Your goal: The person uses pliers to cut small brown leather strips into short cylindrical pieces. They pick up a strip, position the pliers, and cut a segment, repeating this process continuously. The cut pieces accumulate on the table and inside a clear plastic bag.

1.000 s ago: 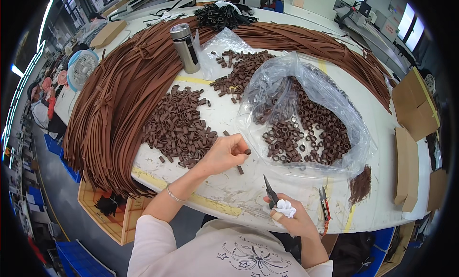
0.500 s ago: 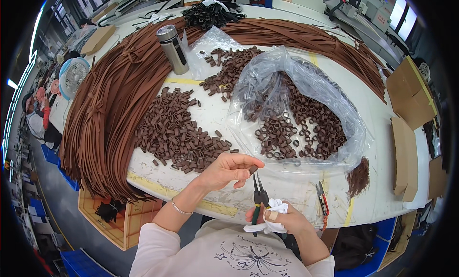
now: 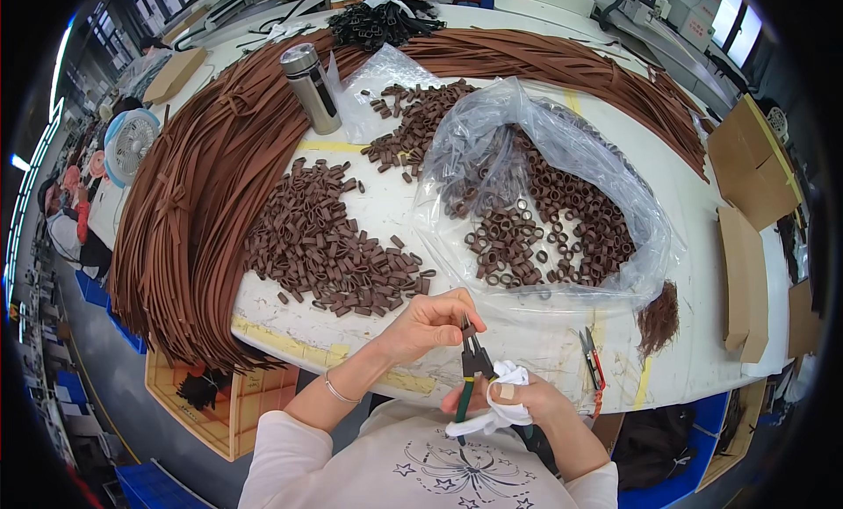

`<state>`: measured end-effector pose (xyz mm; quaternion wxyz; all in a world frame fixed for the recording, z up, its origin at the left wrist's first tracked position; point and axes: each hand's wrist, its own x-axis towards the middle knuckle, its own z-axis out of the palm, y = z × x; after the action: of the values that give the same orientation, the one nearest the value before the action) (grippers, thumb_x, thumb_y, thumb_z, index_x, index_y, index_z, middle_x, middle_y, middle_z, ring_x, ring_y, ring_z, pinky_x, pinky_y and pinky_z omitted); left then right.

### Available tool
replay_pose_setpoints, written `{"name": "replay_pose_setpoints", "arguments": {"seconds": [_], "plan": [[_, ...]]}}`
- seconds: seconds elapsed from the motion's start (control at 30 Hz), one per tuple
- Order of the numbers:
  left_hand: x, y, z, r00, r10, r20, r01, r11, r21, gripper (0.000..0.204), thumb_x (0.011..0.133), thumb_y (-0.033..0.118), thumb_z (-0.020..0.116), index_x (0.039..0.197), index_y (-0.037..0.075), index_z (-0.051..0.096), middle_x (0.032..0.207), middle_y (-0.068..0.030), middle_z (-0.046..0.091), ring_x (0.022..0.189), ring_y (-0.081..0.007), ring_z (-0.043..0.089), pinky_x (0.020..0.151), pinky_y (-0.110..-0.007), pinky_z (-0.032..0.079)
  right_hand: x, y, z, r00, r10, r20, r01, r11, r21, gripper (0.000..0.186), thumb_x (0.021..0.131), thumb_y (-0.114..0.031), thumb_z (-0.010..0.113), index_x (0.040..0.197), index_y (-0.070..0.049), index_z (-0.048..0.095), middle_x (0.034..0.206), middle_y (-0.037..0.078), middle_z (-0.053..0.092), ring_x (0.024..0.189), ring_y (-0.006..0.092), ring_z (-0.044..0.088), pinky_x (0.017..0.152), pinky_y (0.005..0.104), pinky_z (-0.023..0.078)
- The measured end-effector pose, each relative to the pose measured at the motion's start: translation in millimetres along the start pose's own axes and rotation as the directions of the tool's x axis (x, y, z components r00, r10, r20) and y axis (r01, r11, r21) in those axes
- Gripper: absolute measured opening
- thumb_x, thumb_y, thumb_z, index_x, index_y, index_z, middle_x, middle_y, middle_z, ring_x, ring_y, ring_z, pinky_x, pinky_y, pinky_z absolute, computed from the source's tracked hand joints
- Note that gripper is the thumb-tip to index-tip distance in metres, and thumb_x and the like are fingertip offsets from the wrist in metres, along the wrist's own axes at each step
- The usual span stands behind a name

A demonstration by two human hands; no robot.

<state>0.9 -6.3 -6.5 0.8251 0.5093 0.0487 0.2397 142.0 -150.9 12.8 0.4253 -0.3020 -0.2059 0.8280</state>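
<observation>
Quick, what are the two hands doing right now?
Left hand: closed, pinching a small brown loop.
Right hand: closed, holding green-handled pliers and white cloth.

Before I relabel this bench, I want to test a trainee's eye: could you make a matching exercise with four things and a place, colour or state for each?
Column one:
1. Pliers
2. Bag
3. Snips
4. Fan

Column two:
A. White and pale blue
B. Clear, with brown rings in it
C. Red-handled
D. In the right hand

Pairs: 1-D, 2-B, 3-C, 4-A
</observation>
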Motion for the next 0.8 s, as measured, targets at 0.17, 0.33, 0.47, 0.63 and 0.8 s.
{"name": "replay_pose_setpoints", "arguments": {"seconds": [0.17, 0.33, 0.47, 0.63, 0.8], "plan": [[-5, -1, 9, 0.997, 0.069, -0.032, -0.065, 0.993, 0.097, 0.026, 0.077, 0.023, 0.061, 0.083, -0.001, 0.06, 0.08, -0.0023, 0.046, 0.071, -0.0086, 0.045, 0.063, -0.021, 0.037, -3, -22, -4, 0.987, 0.001, -0.16, -0.079, 0.872, -0.483, 0.032, 0.083, -0.024, 0.05, 0.105, -0.002, 0.053, 0.087, 0.003, 0.055, 0.078, 0.0082, 0.048, 0.069, 0.0225, 0.038], [-3, -11, 6, 0.986, 0.148, -0.072, -0.135, 0.979, 0.155, 0.02, 0.08, 0.017, 0.058, 0.084, -0.002, 0.058, 0.082, -0.0025, 0.045, 0.072, -0.0078, 0.046, 0.062, -0.02, 0.038, 9, -17, -6, 0.952, -0.276, -0.136, 0.109, 0.716, -0.69, 0.019, 0.082, -0.018, 0.05, 0.092, -0.003, 0.054, 0.073, 0.001, 0.051, 0.065, 0.0093, 0.046, 0.059, 0.0237, 0.038], [-4, -10, 4, 0.979, 0.189, -0.072, -0.163, 0.949, 0.27, 0.018, 0.08, 0.015, 0.057, 0.083, -0.002, 0.056, 0.081, -0.0029, 0.045, 0.071, -0.0076, 0.047, 0.061, -0.019, 0.039, 17, -10, -10, 0.906, -0.424, -0.017, 0.231, 0.525, -0.819, 0.013, 0.081, -0.015, 0.052, 0.084, -0.002, 0.053, 0.07, 0.005, 0.051, 0.059, 0.0145, 0.049, 0.054, 0.0265, 0.04], [-4, -9, 7, 0.965, 0.252, -0.067, -0.209, 0.901, 0.38, 0.021, 0.081, 0.02, 0.055, 0.081, -0.001, 0.054, 0.079, -0.0036, 0.046, 0.068, -0.0088, 0.046, 0.06, -0.02, 0.038, 22, -3, -13, 0.862, -0.505, 0.048, 0.287, 0.408, -0.866, 0.01, 0.079, -0.012, 0.053, 0.082, -0.002, 0.054, 0.07, 0.008, 0.052, 0.058, 0.0183, 0.051, 0.054, 0.0282, 0.041], [-4, -13, 10, 0.954, 0.252, -0.164, -0.165, 0.894, 0.416, 0.03, 0.083, 0.03, 0.052, 0.082, 0.001, 0.054, 0.076, -0.0038, 0.047, 0.066, -0.0101, 0.043, 0.059, -0.022, 0.035, 22, -3, -13, 0.866, -0.499, -0.011, 0.235, 0.428, -0.873, 0.012, 0.079, -0.013, 0.054, 0.085, -0.002, 0.054, 0.074, 0.006, 0.054, 0.064, 0.0156, 0.053, 0.059, 0.0269, 0.042]]}}
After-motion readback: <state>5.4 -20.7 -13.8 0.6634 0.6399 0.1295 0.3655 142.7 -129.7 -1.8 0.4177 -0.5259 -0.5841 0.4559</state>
